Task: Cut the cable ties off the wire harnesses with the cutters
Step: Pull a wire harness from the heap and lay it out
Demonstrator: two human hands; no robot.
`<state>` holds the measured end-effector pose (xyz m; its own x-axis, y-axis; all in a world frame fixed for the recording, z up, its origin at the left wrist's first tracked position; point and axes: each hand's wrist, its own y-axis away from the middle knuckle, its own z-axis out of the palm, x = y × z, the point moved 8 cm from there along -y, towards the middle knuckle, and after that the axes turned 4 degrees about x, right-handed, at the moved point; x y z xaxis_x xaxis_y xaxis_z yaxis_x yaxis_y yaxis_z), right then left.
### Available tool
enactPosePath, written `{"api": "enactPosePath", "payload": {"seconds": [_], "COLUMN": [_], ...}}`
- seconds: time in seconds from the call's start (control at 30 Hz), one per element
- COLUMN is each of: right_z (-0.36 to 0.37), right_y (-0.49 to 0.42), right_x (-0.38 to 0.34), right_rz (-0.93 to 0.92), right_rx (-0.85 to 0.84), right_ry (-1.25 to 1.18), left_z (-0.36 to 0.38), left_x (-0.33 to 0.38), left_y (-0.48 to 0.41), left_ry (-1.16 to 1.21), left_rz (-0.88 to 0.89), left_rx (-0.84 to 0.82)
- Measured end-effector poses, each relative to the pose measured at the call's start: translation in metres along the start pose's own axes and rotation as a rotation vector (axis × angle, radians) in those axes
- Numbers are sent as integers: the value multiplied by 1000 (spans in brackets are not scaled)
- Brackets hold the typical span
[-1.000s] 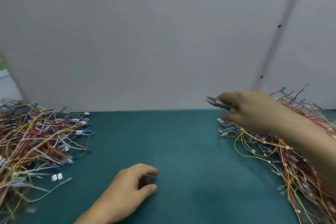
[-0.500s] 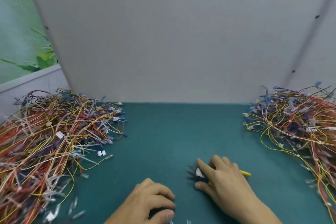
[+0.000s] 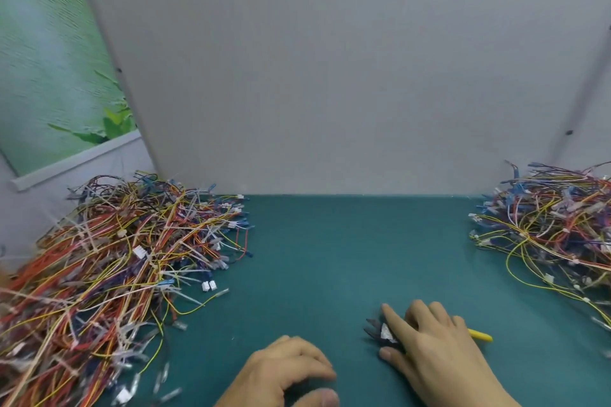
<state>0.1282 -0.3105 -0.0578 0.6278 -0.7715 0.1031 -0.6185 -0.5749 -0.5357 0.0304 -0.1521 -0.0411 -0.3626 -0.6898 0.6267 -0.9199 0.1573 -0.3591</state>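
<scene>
Far to the left of the cutters (image 3: 380,333) lies a big heap of wire harnesses (image 3: 109,268). The wires are red, orange, yellow and blue, and they are all tangled up. 2 small white plugs (image 3: 208,285) stick out at the edge of that heap that faces the cutters. Some small pale bits (image 3: 162,377) lie loose by the near end of the heap, too blurry for me to tell what they are.

Just to the left of the cutters, and a little closer to me, my left hand (image 3: 287,370) rests on the green mat (image 3: 330,251). Its fingers are bent loosely and my thumb lies under them.

The cutters lie on the mat with their dark tips pointing left. The tips are blurry, so I cannot tell if they are apart or together. My right hand (image 3: 436,350) lies on top of the cutters and holds them. My pointing finger is stretched along the head, my thumb is on the near side, and my other fingers are bent over the handles. 1 yellow handle end (image 3: 481,336) pokes out to the right of my hand.

Far to the right of the cutters, and farther from me, sits a second heap of wire harnesses (image 3: 555,231). Thin yellow wires loop out of it toward the cutters.

Behind the cutters stands a plain grey board (image 3: 330,76).
</scene>
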Motion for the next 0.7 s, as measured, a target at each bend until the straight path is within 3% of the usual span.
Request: {"api": "enactPosePath", "payload": {"seconds": [0.2, 0.4, 0.53, 0.7], "right_z": [0, 0, 0, -2], "right_y": [-4, -7, -10, -11], "right_x": [-6, -5, -4, -4], "right_rz": [-13, -33, -15, 53], "right_rx": [222, 274, 238, 209], "right_ry": [-42, -133, -157, -159], "left_z": [-78, -159, -218, -232], "left_x": [-41, -103, -142, -192], "left_y": [-32, -52, -50, -41], "left_ry": [-236, -565, -616, -580], "left_rz": [-206, -452, -650, -1015], "left_rx": [313, 517, 739, 601]}}
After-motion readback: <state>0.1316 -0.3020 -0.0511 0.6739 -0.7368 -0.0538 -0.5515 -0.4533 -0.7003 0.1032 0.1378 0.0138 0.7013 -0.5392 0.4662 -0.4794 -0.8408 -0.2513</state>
